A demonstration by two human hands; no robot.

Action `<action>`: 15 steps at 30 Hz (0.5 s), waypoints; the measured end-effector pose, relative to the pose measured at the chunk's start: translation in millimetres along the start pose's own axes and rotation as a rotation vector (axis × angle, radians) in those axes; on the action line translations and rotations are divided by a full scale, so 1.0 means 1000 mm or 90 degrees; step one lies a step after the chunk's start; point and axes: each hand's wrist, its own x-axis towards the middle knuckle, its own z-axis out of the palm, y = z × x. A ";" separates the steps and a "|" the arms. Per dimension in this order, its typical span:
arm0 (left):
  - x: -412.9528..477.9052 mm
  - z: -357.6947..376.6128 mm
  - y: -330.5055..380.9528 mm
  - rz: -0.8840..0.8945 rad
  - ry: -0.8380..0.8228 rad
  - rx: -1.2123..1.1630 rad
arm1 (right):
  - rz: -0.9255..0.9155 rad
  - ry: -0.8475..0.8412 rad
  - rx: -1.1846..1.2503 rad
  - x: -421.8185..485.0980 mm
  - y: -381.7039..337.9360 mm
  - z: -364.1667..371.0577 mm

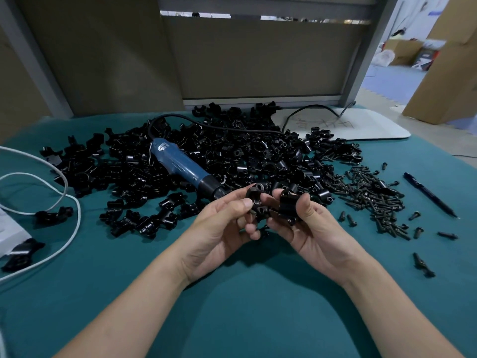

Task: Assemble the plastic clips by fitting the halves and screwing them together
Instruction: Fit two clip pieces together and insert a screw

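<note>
My left hand [219, 228] and right hand [316, 229] each hold a clip half [287, 204] before the pile of clip halves [245, 153] on the counter [232, 293]. The screwdriver [180, 166] lies on the pile, screws [371, 197] right of it, the pen [428, 193] farther right, and a cable [65, 195] left.

Bare green cloth [258, 319] is lying open along the near side, while the heap of black clip halves [258, 156], with the blue electric screwdriver [180, 164] lying on it, is blocking the far middle, scattered screws [371, 200] are crowding the right and a white cable [79, 217] is looping across the left.
</note>
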 end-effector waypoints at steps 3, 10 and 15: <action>-0.001 -0.002 0.001 -0.016 -0.039 -0.001 | -0.001 -0.016 -0.008 -0.001 0.000 0.000; -0.002 -0.003 0.002 -0.036 -0.073 -0.002 | 0.001 -0.028 -0.015 -0.003 -0.001 -0.001; -0.002 -0.003 0.002 -0.039 -0.074 -0.005 | 0.001 -0.026 -0.021 -0.003 -0.001 0.000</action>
